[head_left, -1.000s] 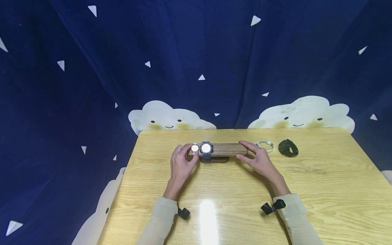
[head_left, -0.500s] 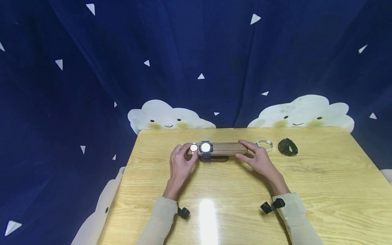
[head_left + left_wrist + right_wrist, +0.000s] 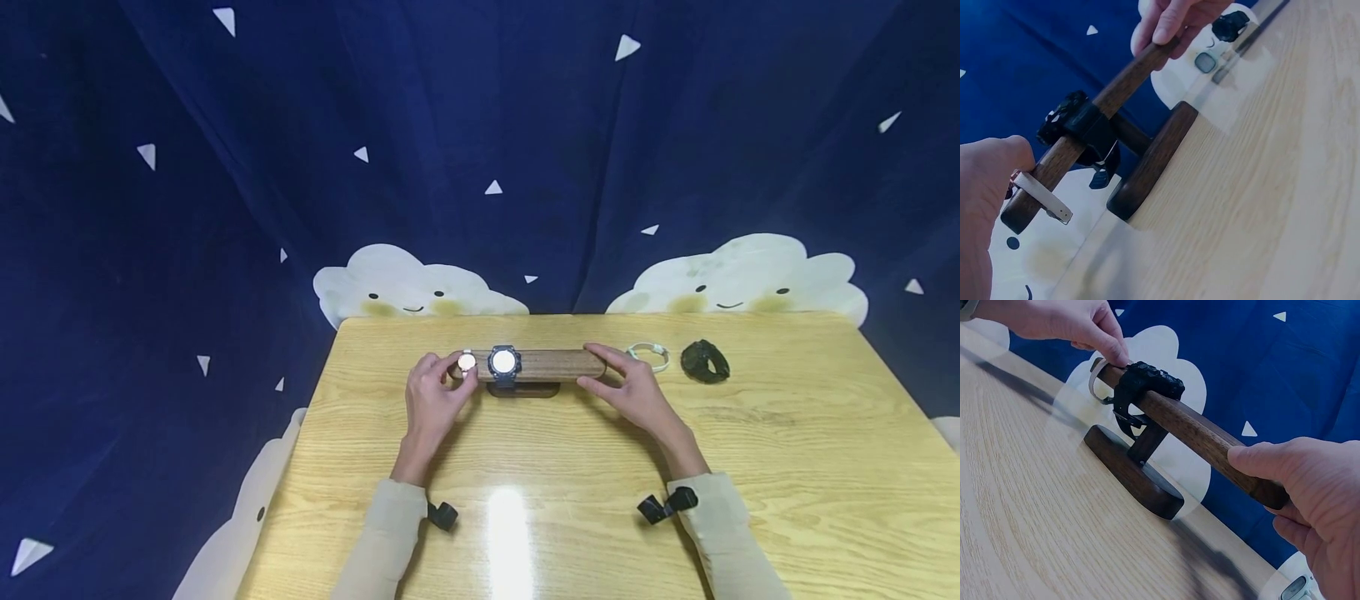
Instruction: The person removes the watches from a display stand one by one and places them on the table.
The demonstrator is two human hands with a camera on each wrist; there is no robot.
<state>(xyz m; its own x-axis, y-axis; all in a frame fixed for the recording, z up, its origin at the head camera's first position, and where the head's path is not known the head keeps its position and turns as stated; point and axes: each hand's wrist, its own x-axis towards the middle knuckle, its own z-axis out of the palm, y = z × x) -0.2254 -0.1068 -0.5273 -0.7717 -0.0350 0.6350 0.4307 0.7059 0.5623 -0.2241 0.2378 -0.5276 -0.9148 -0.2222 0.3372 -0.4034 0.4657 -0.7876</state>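
Observation:
A dark wooden T-shaped watch stand (image 3: 561, 367) stands near the table's back edge. Around its bar, left of the middle, sits a chunky dark watch (image 3: 504, 362), its strap hanging below the bar in the right wrist view. Further left, a small watch with a light strap (image 3: 1041, 195) loops round the bar near its end. My left hand (image 3: 433, 402) pinches this small watch between thumb and fingers. With thumb and fingers, my right hand (image 3: 636, 390) holds the bar's right end. In the left wrist view the small watch's face is mostly hidden.
Right of the stand, a watch with a pale band (image 3: 651, 357) lies on the wooden table (image 3: 600, 517), close to my right hand. Beyond it lies a black watch (image 3: 705, 362). A dark blue curtain (image 3: 480, 108) hangs behind the table.
My left hand has moved the small watch leftward along the bar, away from the chunky watch and nearer the bar's left end. My right hand keeps its place on the right end.

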